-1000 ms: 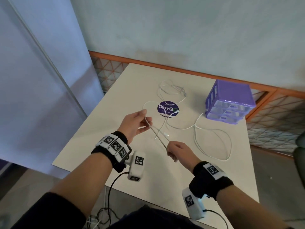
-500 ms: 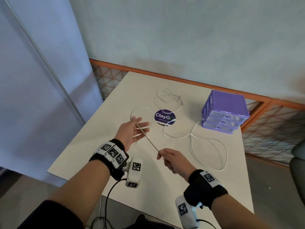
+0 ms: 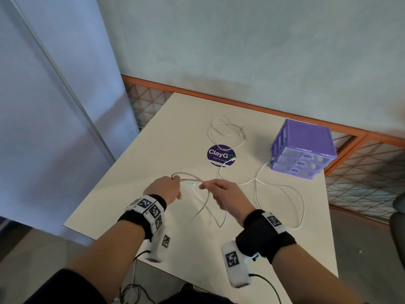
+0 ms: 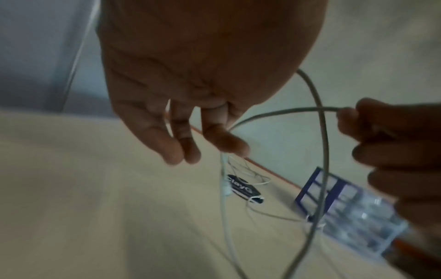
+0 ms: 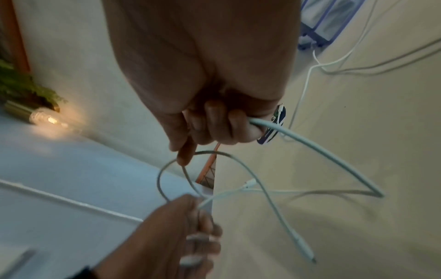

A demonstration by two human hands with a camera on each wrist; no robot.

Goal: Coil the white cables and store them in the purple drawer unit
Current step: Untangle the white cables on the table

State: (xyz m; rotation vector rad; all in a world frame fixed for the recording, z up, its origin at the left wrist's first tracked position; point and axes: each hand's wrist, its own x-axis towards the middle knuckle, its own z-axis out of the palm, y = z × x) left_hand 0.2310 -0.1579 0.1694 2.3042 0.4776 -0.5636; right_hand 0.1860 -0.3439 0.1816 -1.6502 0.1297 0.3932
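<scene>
I hold one white cable (image 3: 190, 175) above the near middle of the white table (image 3: 122, 207). My left hand (image 3: 173, 182) pinches a small loop of it. My right hand (image 3: 207, 187) grips the same cable a short way to the right, fingers curled round it (image 5: 241, 126). Loose strands (image 3: 207, 212) with a plug end (image 5: 307, 253) hang below both hands. A second white cable (image 3: 229, 129) lies tangled at the back. A third, long cable (image 3: 302, 205) sprawls to the right, reaching the purple drawer unit (image 3: 306, 139), whose drawers look closed.
A round dark blue sticker (image 3: 220, 155) sits mid-table. An orange-framed mesh railing (image 3: 361, 163) runs behind and to the right of the table. A pale partition (image 3: 54, 128) stands at the left. A dark chair edge (image 3: 400, 207) shows at far right.
The cable was stretched straight between my hands; now the hands have come close together and a loop stands at the left hand. The left fingers, spread before, now pinch the cable.
</scene>
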